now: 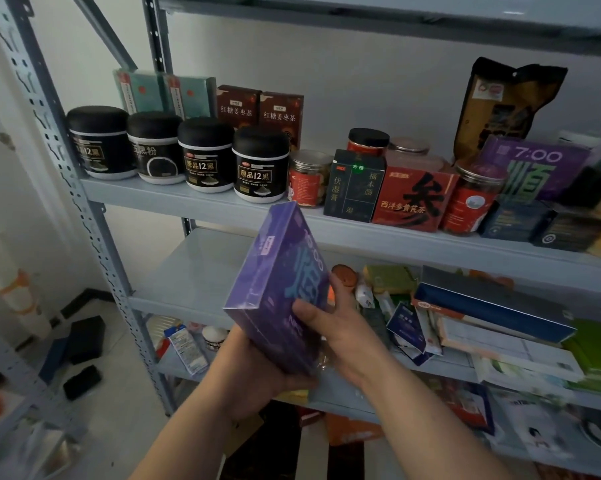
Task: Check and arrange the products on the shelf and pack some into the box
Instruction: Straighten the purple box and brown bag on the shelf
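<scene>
- The grey metal shelf unit fills most of the view. Its perforated upright slants from far left down to the near floor, and a second upright stands at the back.
- The pale floor lies open to the left of the unit, apart from a few dark flat objects scattered near the wall.
- The upper shelf board is filled almost to its front edge. A narrow bare strip runs in front of the goods.
- The middle shelf board is bare on its left half. Its right half holds a loose pile of flat boxes and packets reaching the front edge.
- The purple box is held in the air in front of the shelves, tilted. Its top corner is level with the upper board's edge and its face is turned to the right.
- A matching purple box stands at the far right of the upper board, well apart from the held one.
- The left hand cups the box's near lower end from below, with its fingers curled under it.
- The right hand grips the box's right edge. The thumb lies across the front face and the fingers wrap round behind.
- Four black jars stand in a row on the left of the upper board, just above the held box.
</scene>
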